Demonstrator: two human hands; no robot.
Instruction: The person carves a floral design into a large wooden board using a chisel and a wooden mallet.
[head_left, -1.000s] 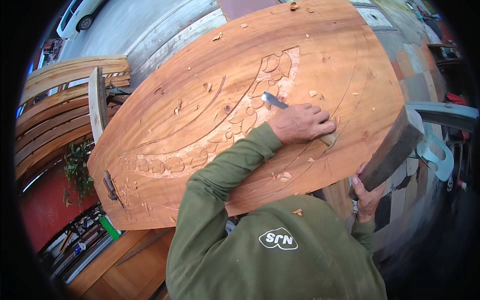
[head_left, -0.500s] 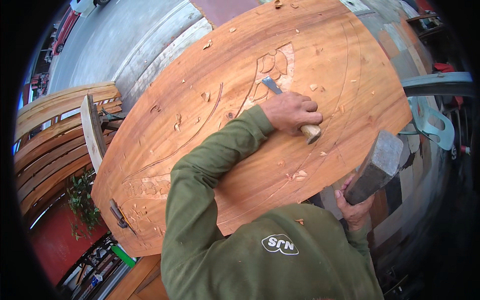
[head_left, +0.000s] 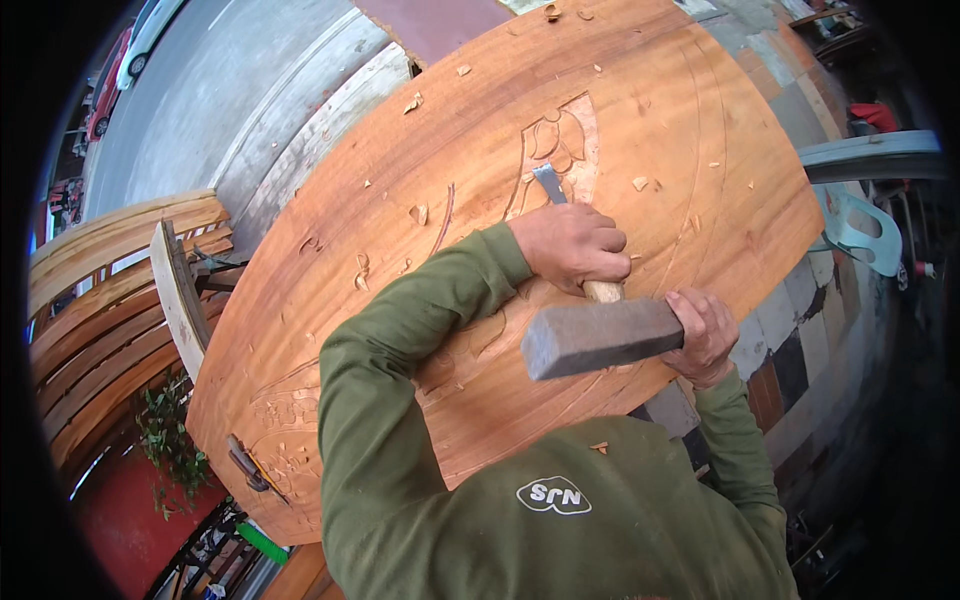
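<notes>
My left hand point(head_left: 575, 245) is closed round a chisel point(head_left: 547, 183), whose metal blade tilts down to a carved leaf-like pattern point(head_left: 572, 140) on the large wooden panel point(head_left: 400, 170). A short piece of the chisel's pale handle shows below my fist. My right hand point(head_left: 705, 335) grips a heavy, blocky dark mallet point(head_left: 590, 340) at its right end. The mallet lies across the chisel's butt end in the picture; I cannot tell whether they touch. My right fingers wrap over the mallet's edge, and its grip is hidden.
Curled wood shavings point(head_left: 419, 214) are scattered over the panel. Several slim tools point(head_left: 252, 466) lie at its lower left end. A slatted wooden bench point(head_left: 125, 265) stands at left, beside a leafy plant point(head_left: 168, 440). At right are a pale green plastic chair point(head_left: 880, 242) and a tiled floor point(head_left: 790, 345).
The mallet has swung from the panel's right edge leftward, up to the chisel's butt end. My left hand keeps hold of the chisel, and the view has shifted slightly.
</notes>
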